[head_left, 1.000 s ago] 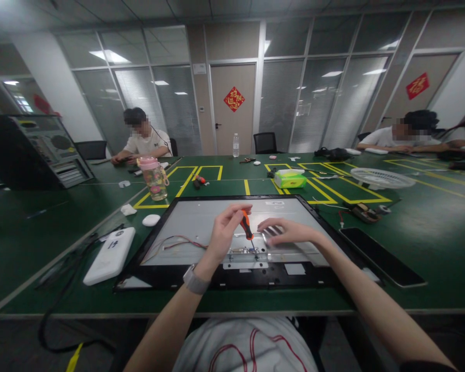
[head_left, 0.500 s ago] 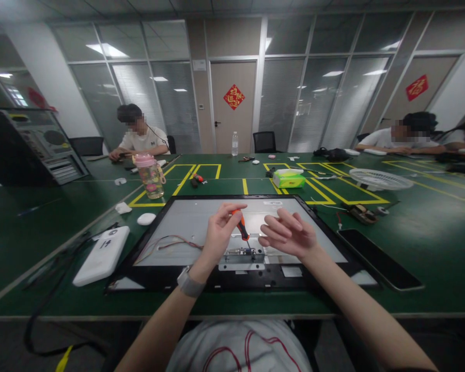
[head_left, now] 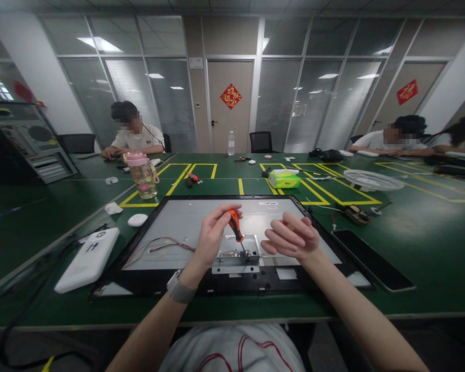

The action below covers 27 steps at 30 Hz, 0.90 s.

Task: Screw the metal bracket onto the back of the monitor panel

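A flat panel [head_left: 178,217] with a black frame lies on the green table. My left hand [head_left: 213,232] holds the top of an orange and black screwdriver [head_left: 235,225], which leans with its tip down at a small metal bracket [head_left: 236,261] near the panel's front edge. Thin coloured wires [head_left: 158,245] run over the panel to the left of that hand. My right hand [head_left: 292,236] hovers over the panel to the right of the screwdriver, fingers curled inward; nothing shows in it.
A white power bank [head_left: 88,260] and a pink-lidded bottle [head_left: 141,175] stand left, a black phone [head_left: 372,259] right. Beyond the panel are a green tissue pack [head_left: 284,179] and a white fan grille [head_left: 373,180]. People sit at the far side.
The whole view has shifted slightly, so things appear further left. My right hand's fingers have curled in more. The screwdriver is still in my left hand at the bracket.
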Each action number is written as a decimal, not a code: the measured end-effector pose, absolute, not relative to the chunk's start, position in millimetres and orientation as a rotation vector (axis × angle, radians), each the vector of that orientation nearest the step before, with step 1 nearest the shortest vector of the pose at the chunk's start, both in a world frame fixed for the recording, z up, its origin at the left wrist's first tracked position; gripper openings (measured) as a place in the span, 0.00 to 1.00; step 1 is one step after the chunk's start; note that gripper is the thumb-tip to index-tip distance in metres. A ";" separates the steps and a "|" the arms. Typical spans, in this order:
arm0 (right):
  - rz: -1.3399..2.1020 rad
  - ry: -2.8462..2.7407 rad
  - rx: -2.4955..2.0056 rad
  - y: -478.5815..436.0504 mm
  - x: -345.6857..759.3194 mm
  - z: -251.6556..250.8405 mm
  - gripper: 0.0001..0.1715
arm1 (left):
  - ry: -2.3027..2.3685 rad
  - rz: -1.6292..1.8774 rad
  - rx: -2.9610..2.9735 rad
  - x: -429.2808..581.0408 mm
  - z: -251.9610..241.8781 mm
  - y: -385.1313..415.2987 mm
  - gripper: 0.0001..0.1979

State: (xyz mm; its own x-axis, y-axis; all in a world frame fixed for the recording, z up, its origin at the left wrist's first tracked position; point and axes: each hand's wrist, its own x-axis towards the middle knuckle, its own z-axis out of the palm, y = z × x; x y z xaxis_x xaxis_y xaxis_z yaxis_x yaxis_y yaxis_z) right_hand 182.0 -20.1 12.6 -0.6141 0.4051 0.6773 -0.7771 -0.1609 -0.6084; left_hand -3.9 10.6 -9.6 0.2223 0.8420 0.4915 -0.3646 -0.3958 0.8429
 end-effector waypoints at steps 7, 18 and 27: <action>1.713 -1.369 0.210 -6.5 198.3 3.4 0.28 | 0.504 1.493 1.569 -1.4 -11.8 12.3 0.08; 1.238 -2.166 -0.966 17.2 237.7 -8.2 0.43 | 0.534 1.418 1.567 -3.6 -10.4 11.7 0.10; 1.284 -2.442 -1.280 29.0 244.0 -29.6 0.51 | 0.528 1.419 1.572 -4.1 -13.7 14.5 0.11</action>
State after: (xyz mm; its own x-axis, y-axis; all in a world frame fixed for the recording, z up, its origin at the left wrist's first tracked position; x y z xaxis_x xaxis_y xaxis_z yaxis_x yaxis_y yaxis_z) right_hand 244.0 29.0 -29.6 -0.6417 0.7164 -0.2739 0.6316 0.2910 -0.7186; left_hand -4.1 14.5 -13.7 0.2422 0.8066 0.5392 -0.2576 -0.4823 0.8373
